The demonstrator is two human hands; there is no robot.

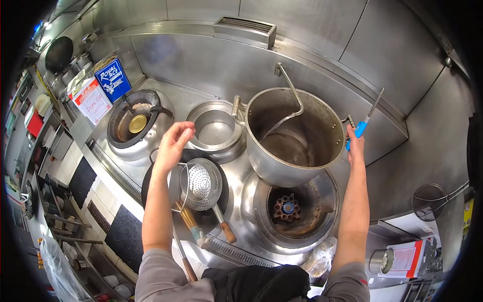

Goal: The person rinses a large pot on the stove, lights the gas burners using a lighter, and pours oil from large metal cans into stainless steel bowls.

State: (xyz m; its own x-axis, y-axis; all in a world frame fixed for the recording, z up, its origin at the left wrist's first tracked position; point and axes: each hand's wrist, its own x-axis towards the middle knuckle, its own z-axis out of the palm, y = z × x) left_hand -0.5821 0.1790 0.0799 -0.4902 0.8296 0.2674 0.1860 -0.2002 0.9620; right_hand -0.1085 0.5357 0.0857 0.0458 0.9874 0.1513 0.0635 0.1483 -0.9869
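**Stockpot (294, 166) parked off to the back of a lit wok burner (288, 207)**

So the big pot is at the rear of the burner opening, with its base over or just behind the back rim. My guess is that offset keeps the blue flame in sight and reachable. The swing tap (297, 95) curves over the pot's mouth, handy for getting water in without lifting anything.

Right hand (355, 145) is closed around what looks like a long-nosed blue lighter (360, 129), metal tip pointing up and away from the flame, which seems sensible. Left hand (177, 141) is empty, fingers loosely apart, up above the wok (147, 185). The perforated strainer (206, 186) lies over that wok with its wooden handle towards the person, probably for an easy grab.

Harder to make out: the pot's underside and whatever supports it are hidden. Can't tell if the right hand also touches the pot's side handle (350, 121). Plastic bag (322, 255) contents are unclear, and the forearm partly covers the wok.
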